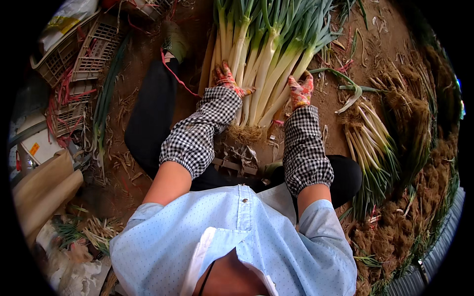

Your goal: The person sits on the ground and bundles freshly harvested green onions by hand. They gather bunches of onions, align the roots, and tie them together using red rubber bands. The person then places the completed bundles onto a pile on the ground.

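A large bunch of long green onions or leeks [264, 74] lies on the ground before me, green leaves away from me and the roots [245, 133] towards me. My left hand [229, 79], in a red patterned glove, rests on the white stalks at the bunch's left with its fingers spread. At the right edge my right hand [300, 90], gloved alike, touches the outermost stalk, its fingers curled; whether it grips the stalk is not plain. Checked sleeve covers reach over both forearms. Pink string [278, 122] shows beside the root end.
Plastic crates [97, 50] with tangled pink string [66, 87] stand at the left. Smaller onions [370, 144] lie in a bunch at the right, near heaps of rooted plants [418, 199]. Brown cardboard or paper [48, 188] is at the lower left. Loose leaves and husks litter the soil.
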Demonstrator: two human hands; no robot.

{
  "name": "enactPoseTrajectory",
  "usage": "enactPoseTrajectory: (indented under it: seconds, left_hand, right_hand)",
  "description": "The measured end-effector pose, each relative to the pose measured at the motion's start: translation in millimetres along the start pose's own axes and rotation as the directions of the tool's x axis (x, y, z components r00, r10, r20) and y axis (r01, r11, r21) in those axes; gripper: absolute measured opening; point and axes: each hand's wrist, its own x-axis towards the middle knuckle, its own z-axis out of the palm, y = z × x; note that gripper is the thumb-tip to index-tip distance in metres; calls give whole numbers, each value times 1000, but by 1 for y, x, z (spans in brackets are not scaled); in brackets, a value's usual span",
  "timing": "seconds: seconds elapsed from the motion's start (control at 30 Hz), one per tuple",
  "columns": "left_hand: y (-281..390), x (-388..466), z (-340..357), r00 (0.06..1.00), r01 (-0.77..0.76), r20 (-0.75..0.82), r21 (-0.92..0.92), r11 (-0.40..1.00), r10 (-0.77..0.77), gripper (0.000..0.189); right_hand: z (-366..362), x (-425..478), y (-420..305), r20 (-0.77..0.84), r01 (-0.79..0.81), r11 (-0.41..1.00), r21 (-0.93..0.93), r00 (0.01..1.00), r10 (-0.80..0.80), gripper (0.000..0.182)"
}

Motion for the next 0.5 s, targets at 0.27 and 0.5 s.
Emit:
enactPoseTrajectory:
  seconds: [0.27,0.5]
  left_hand:
    - [-4,4,6,999,-14,-37,-36,999,13,137]
    - [-3,1,2,1000,-19,-24,-27,999,18,135]
  right_hand:
    - [24,18,20,158,74,882,-466,987,1,64]
    - [27,49,24,75,-158,976,-150,982,171,75]
